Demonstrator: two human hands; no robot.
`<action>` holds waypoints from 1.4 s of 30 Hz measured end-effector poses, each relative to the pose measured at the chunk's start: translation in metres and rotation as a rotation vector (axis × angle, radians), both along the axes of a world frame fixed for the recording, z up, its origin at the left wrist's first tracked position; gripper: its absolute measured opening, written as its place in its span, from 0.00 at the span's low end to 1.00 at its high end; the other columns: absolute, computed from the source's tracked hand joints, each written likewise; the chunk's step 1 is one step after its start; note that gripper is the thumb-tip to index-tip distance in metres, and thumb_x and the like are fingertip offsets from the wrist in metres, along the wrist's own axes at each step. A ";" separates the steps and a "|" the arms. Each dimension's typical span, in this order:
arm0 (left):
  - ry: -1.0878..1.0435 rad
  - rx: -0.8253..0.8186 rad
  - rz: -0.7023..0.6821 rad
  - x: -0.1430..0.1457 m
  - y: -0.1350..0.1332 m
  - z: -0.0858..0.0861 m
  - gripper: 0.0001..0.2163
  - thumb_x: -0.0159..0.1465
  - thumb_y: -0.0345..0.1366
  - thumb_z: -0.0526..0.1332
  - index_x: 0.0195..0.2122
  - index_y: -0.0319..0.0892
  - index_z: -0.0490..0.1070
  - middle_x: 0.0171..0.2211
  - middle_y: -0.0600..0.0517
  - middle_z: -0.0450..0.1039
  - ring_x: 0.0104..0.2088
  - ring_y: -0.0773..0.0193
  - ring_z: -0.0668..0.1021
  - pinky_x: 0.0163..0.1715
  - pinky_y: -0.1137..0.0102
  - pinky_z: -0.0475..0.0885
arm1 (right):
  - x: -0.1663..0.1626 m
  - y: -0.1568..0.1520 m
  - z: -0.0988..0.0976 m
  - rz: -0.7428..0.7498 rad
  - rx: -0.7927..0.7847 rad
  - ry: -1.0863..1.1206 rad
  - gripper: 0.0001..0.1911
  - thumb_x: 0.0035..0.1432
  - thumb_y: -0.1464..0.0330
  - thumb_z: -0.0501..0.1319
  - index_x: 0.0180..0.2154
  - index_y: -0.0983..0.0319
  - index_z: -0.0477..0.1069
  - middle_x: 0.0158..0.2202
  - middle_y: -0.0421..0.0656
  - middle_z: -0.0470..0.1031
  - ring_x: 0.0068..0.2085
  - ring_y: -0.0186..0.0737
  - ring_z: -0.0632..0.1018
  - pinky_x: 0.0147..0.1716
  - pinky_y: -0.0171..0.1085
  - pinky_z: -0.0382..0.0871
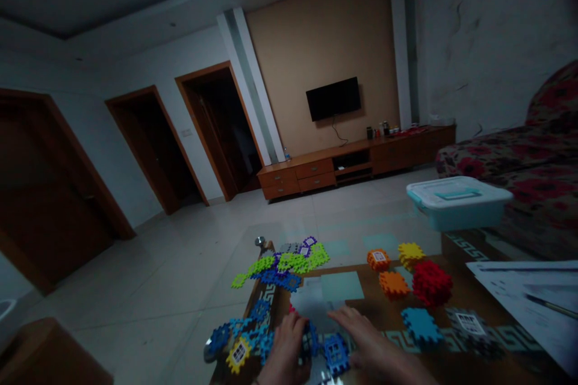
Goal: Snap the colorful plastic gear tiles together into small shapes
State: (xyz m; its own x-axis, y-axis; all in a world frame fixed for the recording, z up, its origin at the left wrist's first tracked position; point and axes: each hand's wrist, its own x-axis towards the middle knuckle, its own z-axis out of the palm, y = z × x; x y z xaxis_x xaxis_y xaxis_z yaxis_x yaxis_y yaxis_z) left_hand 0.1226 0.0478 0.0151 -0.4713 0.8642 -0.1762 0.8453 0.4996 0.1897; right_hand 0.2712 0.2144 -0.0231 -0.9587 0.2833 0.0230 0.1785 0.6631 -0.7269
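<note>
Blue block (pixel 335 354): between both hands, standing upright on the table (pixel 383 313). Left hand (pixel 285 349) curled against its left side; right hand (pixel 370 343) spread flat, gripping nothing.

A dim room is shown, floored with pale glossy tiles (pixel 149 277). A black flat television (pixel 333 98) is mounted on a tan panelled wall (pixel 311 42) above a long low wooden cabinet (pixel 356 159). Two dark wooden doorways (pixel 180 144) are set in the white wall; a red floral sofa (pixel 533 162) is placed at right.

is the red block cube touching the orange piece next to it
Cannot tell. In the head view the red cube and the orange piece sit very close, but the dim picture shows neither a gap nor contact.
</note>
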 end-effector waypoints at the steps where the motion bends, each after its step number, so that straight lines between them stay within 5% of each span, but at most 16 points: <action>1: -0.039 -0.002 -0.020 0.008 0.006 -0.001 0.38 0.44 0.26 0.60 0.61 0.40 0.61 0.61 0.42 0.61 0.62 0.52 0.63 0.62 0.64 0.58 | 0.003 0.004 0.003 -0.038 0.001 -0.002 0.47 0.38 0.85 0.61 0.62 0.58 0.64 0.63 0.50 0.66 0.63 0.54 0.65 0.62 0.45 0.57; 6: -0.153 -0.040 -0.041 0.032 0.027 -0.003 0.38 0.44 0.28 0.63 0.61 0.40 0.62 0.60 0.42 0.62 0.60 0.49 0.65 0.60 0.61 0.60 | 0.012 0.013 0.010 -0.123 0.037 -0.027 0.41 0.44 0.81 0.55 0.62 0.64 0.63 0.62 0.53 0.66 0.64 0.49 0.64 0.63 0.44 0.56; 13: -0.129 -0.060 -0.068 0.033 0.031 -0.006 0.39 0.48 0.33 0.65 0.64 0.45 0.59 0.61 0.44 0.63 0.60 0.48 0.65 0.60 0.58 0.60 | -0.002 0.016 -0.006 -0.109 0.005 0.123 0.31 0.51 0.77 0.55 0.58 0.65 0.68 0.57 0.52 0.71 0.59 0.46 0.70 0.60 0.40 0.60; 16: -0.089 0.009 -0.013 0.015 0.024 0.004 0.35 0.54 0.36 0.62 0.64 0.45 0.59 0.63 0.46 0.61 0.62 0.52 0.63 0.62 0.61 0.57 | -0.027 0.017 -0.006 -0.088 0.008 0.178 0.25 0.55 0.75 0.54 0.55 0.65 0.70 0.54 0.52 0.73 0.56 0.44 0.72 0.58 0.39 0.62; 20: 0.157 -0.059 0.238 -0.032 0.015 0.017 0.25 0.61 0.32 0.55 0.61 0.44 0.63 0.62 0.45 0.64 0.62 0.53 0.65 0.59 0.61 0.60 | -0.082 0.008 0.007 -0.055 0.130 0.103 0.24 0.55 0.77 0.56 0.53 0.66 0.72 0.53 0.50 0.75 0.56 0.44 0.72 0.58 0.36 0.62; 24: 0.241 -0.163 0.433 -0.081 0.007 0.014 0.24 0.61 0.30 0.57 0.60 0.37 0.64 0.59 0.37 0.67 0.60 0.45 0.68 0.56 0.55 0.64 | -0.139 -0.013 0.021 -0.031 0.235 0.017 0.26 0.54 0.79 0.56 0.54 0.62 0.73 0.57 0.48 0.73 0.59 0.47 0.70 0.58 0.39 0.62; 28: 0.245 -0.205 0.459 -0.104 0.002 0.006 0.22 0.61 0.26 0.55 0.57 0.38 0.67 0.54 0.38 0.72 0.56 0.47 0.73 0.52 0.58 0.66 | -0.165 -0.028 0.024 -0.035 0.290 -0.053 0.22 0.57 0.80 0.53 0.51 0.68 0.75 0.55 0.55 0.74 0.59 0.54 0.70 0.56 0.45 0.63; 35: 0.247 -0.137 0.403 -0.099 0.003 0.016 0.22 0.57 0.25 0.55 0.55 0.38 0.66 0.53 0.41 0.72 0.55 0.51 0.71 0.51 0.61 0.63 | -0.118 -0.003 0.020 -0.175 0.369 -0.165 0.17 0.49 0.76 0.66 0.44 0.65 0.78 0.51 0.55 0.75 0.54 0.58 0.72 0.51 0.46 0.66; 42: 0.066 0.044 0.086 -0.012 0.021 0.030 0.21 0.56 0.31 0.57 0.51 0.46 0.68 0.54 0.49 0.70 0.56 0.56 0.69 0.54 0.64 0.60 | -0.061 0.019 0.016 -0.278 0.369 -0.184 0.13 0.51 0.71 0.67 0.41 0.63 0.78 0.49 0.53 0.74 0.53 0.54 0.72 0.50 0.43 0.66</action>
State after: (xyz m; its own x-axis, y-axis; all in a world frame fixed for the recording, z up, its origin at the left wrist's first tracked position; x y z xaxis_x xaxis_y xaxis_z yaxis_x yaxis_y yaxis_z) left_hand 0.1111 0.0690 0.0455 -0.5530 0.8265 -0.1052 0.8112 0.5629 0.1586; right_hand 0.2105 0.2334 -0.0073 -0.8454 0.5341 0.0074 0.4887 0.7790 -0.3928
